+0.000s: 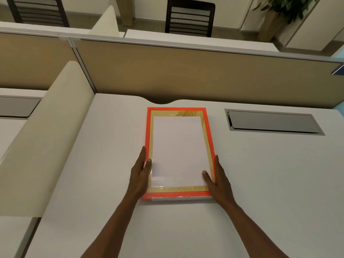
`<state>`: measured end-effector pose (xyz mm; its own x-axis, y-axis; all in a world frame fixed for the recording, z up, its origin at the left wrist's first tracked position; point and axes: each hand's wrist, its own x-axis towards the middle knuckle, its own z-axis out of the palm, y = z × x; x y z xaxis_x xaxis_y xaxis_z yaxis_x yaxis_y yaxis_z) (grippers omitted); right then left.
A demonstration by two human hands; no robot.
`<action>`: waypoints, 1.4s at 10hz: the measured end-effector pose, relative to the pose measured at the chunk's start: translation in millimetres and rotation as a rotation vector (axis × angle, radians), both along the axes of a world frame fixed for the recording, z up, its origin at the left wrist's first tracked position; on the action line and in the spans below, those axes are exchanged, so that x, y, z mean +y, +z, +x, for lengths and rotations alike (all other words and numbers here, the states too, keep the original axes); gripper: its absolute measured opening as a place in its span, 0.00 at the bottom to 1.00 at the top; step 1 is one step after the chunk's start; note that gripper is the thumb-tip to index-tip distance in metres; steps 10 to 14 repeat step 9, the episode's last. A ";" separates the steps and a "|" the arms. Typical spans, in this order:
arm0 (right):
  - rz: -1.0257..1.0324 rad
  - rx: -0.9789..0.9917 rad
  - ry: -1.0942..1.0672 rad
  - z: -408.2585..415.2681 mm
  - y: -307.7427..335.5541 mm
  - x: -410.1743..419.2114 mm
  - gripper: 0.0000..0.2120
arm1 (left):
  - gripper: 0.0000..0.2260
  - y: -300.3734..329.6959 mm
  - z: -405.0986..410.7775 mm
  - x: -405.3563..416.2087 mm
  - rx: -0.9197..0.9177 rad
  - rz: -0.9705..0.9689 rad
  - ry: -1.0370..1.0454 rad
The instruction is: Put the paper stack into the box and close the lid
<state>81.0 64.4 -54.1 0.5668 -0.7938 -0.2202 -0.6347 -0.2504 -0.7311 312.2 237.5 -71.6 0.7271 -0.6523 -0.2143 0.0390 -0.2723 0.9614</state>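
A flat orange box [149, 127] with a gold patterned top lies in the middle of the white desk. A white paper stack [177, 148] rests on top of it, inside the gold border. My left hand [142, 174] clasps the box's left edge near the front, its thumb on the paper's corner. Along the box's right edge, my right hand [216, 180] grips the same way, with its thumb pressing the paper's near right corner. A clear plastic film glints over the box's front edge.
A grey cable hatch [273, 121] is set into the desk [111, 183] to the right of the box. A tan partition [186, 71] runs behind, and a cream divider [46, 146] stands on the left. Chairs and a plant are beyond.
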 end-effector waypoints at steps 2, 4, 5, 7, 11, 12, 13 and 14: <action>-0.049 0.033 0.064 -2.0 0.9 -2.0 0.39 | 0.30 5.8 0.4 -4.4 -0.194 0.140 -0.056; -0.226 0.050 0.031 -9.3 -7.8 17.7 0.37 | 0.31 0.0 -24.5 7.9 -0.631 0.329 -0.090; -0.243 0.103 0.040 -7.4 -6.2 19.2 0.37 | 0.31 -1.2 -33.5 9.0 -0.656 0.362 -0.147; -0.166 0.161 0.074 -13.1 4.4 12.7 0.39 | 0.31 11.0 -35.2 9.9 -0.688 0.451 -0.179; -0.386 0.183 0.070 -19.1 48.4 -13.7 0.40 | 0.33 51.9 -41.3 0.0 -0.826 0.437 -0.244; -0.386 0.183 0.070 -19.1 48.4 -13.7 0.40 | 0.33 51.9 -41.3 0.0 -0.826 0.437 -0.244; -0.386 0.183 0.070 -19.1 48.4 -13.7 0.40 | 0.33 51.9 -41.3 0.0 -0.826 0.437 -0.244; -0.386 0.183 0.070 -19.1 48.4 -13.7 0.40 | 0.33 51.9 -41.3 0.0 -0.826 0.437 -0.244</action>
